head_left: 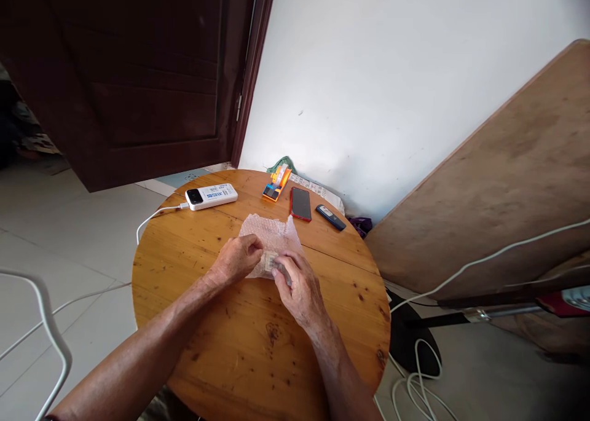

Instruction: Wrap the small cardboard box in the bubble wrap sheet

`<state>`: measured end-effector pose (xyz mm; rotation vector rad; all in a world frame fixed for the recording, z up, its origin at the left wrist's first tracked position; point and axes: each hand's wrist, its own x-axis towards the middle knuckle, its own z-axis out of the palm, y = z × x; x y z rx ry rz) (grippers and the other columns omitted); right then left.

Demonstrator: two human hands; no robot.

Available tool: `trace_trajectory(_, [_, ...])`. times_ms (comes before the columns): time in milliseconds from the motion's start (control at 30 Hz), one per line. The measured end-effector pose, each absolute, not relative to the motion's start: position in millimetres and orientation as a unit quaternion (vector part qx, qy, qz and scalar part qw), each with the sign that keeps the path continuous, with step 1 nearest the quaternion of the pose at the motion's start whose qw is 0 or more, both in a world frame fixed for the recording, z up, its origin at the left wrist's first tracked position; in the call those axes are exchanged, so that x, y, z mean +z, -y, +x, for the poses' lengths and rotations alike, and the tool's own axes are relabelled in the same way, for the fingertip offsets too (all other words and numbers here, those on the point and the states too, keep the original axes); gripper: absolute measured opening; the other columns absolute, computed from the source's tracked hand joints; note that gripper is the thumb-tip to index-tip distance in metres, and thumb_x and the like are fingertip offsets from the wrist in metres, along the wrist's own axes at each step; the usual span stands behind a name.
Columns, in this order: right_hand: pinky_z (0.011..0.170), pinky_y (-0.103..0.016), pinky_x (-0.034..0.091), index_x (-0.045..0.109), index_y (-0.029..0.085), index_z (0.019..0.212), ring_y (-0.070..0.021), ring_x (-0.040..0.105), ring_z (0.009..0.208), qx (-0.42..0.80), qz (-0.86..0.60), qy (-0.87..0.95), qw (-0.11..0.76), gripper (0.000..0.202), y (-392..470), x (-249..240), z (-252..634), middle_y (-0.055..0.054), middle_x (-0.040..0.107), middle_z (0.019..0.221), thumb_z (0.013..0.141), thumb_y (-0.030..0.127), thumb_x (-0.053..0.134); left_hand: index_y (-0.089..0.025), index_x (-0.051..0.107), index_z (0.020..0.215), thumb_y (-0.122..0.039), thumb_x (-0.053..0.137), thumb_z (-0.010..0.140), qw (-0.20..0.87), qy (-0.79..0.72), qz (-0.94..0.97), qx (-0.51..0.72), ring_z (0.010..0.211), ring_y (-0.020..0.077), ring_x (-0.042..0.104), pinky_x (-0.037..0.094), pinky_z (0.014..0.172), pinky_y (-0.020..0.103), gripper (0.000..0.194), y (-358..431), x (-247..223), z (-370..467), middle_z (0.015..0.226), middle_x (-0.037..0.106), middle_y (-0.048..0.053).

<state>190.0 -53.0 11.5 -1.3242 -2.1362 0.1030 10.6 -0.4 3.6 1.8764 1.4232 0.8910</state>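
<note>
We have both bare hands near the middle of the frame, over a round, shiny wooden table [239, 359] with dark knots and thin lines in its orange-brown top. Our left hand [235, 258] is curled, with its thumb and finger tips pressed together over a clear, bumpy sheet of bubble wrap [265, 227]. We cannot tell if a bit of the wrap is pinched there. Our right hand [302, 289] has bent fingers and a thumb set apart from them, beside a small, pale, boxy thing [270, 261]. That thing lies at the middle of the frame, on the bubble wrap, and we cannot tell if our right hand grips it.

Above the wrap, we see a flat black phone with a red edge [301, 204] and a bright orange plastic tape holder with a blue part [277, 183]. To the right of the phone is a long, dark gadget with round ends [330, 217]. At the upper left of the table sits a smooth white block with a black window [211, 196], with a bendy white cord [157, 212] in its end.
</note>
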Motion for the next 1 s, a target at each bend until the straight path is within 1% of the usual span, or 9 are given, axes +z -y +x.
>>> trace_trajectory(267, [0.092,-0.042,0.050,0.061,0.021,0.103,-0.0257,0.060,0.104,0.043,-0.503,0.809,0.301,0.015,53.2,9.8,190.9,-0.010,0.064,0.111,0.091,0.020,0.052,-0.020,0.068,0.078,-0.019,0.055,0.081,0.280,-0.552,0.715,0.326,0.067,0.0134,0.060,0.042,0.066,0.022,0.014,4.9,9.2,9.7,0.073,0.070,0.000])
trace_trajectory(500, [0.091,-0.041,0.051,0.062,0.022,0.103,-0.0252,0.061,0.103,0.041,-0.503,0.809,0.301,0.015,53.2,10.0,190.9,-0.009,0.065,0.111,0.090,0.020,0.053,-0.019,0.067,0.077,-0.022,0.055,0.083,0.276,-0.563,0.708,0.326,0.067,0.0126,0.058,0.040,0.064,0.022,0.013,5.0,12.1,7.8,0.073,0.068,0.001])
trace_trajectory(733, [0.089,-0.040,0.051,0.062,0.023,0.103,-0.0250,0.061,0.102,0.035,-0.497,0.811,0.305,0.016,53.3,11.3,189.7,-0.009,0.065,0.109,0.090,0.020,0.052,-0.022,0.069,0.079,-0.023,0.056,0.083,0.277,-0.581,0.718,0.265,0.072,0.0157,0.063,0.042,0.069,0.024,0.013,4.0,11.7,9.0,0.077,0.072,0.001])
trace_trajectory(867, [0.089,-0.040,0.051,0.061,0.023,0.103,-0.0250,0.061,0.102,0.043,-0.498,0.811,0.304,0.017,53.3,11.9,189.4,-0.009,0.065,0.110,0.090,0.019,0.052,-0.023,0.069,0.081,-0.026,0.057,0.084,0.264,-0.583,0.730,0.239,0.076,0.0178,0.066,0.042,0.069,0.024,0.013,3.7,9.4,8.5,0.080,0.073,0.002])
trace_trajectory(1000, [0.091,-0.040,0.050,0.061,0.022,0.102,-0.0253,0.060,0.103,0.047,-0.500,0.810,0.303,0.016,53.5,12.6,189.0,-0.009,0.065,0.110,0.090,0.018,0.052,-0.023,0.069,0.083,-0.027,0.055,0.085,0.268,-0.582,0.734,0.224,0.080,0.0188,0.067,0.041,0.069,0.024,0.015,4.1,9.6,8.8,0.084,0.074,0.003])
